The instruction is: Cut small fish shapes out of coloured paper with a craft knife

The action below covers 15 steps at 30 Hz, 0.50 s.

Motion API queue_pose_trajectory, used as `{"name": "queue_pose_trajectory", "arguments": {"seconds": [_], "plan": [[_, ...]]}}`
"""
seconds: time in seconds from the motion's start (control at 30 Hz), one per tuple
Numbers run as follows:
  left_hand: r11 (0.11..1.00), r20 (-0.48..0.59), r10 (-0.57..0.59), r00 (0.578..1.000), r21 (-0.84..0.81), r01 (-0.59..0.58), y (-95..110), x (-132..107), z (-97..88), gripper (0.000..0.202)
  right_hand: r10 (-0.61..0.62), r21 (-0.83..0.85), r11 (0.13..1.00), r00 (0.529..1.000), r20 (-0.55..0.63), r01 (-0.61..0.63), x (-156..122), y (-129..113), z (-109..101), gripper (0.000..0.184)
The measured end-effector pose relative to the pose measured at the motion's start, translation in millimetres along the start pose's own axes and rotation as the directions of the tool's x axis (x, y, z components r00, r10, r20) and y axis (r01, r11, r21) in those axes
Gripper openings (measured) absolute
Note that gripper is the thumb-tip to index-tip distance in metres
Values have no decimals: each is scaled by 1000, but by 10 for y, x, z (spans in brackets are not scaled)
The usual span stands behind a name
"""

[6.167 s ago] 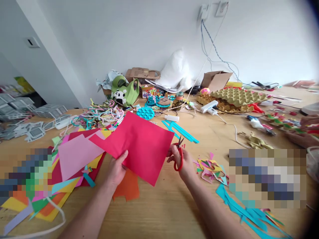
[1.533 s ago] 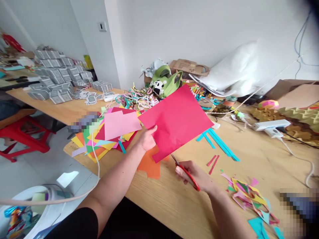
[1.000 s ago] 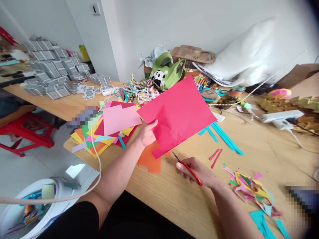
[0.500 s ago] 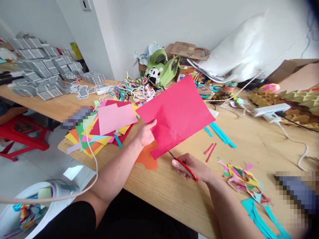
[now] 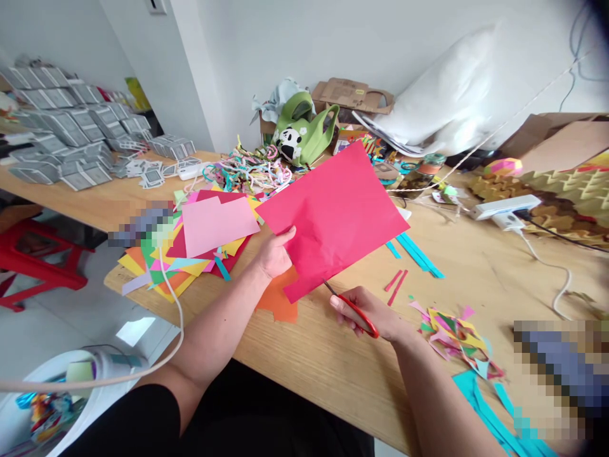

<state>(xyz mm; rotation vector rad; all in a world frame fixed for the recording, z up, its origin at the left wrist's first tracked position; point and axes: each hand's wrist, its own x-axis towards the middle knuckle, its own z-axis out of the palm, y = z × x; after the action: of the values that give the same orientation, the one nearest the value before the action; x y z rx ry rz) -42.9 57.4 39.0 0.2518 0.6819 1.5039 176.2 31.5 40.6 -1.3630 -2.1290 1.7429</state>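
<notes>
A large sheet of red paper (image 5: 342, 216) is held up tilted above the table, with my left hand (image 5: 276, 254) closed on its lower left edge, thumb on top. My right hand (image 5: 359, 311) grips red-handled scissors (image 5: 356, 310). The dark blade tip meets the lower edge of the sheet; whether the blades are apart I cannot tell. Under the sheet lies a piece of orange paper (image 5: 280, 298). Two thin red strips (image 5: 396, 285) rest on the table to the right of the scissors.
Coloured paper sheets (image 5: 219, 225) are piled at left, near tangled pipe cleaners (image 5: 252, 166). Paper scraps (image 5: 457, 333) and blue strips (image 5: 480, 406) lie at right. A power strip (image 5: 505, 206) sits farther back. A white cable (image 5: 178, 317) hangs over a bin (image 5: 95, 412) at lower left.
The scissors have shifted slightly up, and their tip now overlaps the red paper's lower edge. My left hand keeps its hold. The whole view has shifted a little.
</notes>
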Motion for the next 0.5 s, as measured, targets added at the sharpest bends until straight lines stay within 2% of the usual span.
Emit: {"name": "queue_pose_trajectory", "arguments": {"seconds": [0.5], "plan": [[1000,-5,8,1000,14,-8,-4,5,-4,17,-12,-5,1000,1000,3,12,1,21,1,59]]}}
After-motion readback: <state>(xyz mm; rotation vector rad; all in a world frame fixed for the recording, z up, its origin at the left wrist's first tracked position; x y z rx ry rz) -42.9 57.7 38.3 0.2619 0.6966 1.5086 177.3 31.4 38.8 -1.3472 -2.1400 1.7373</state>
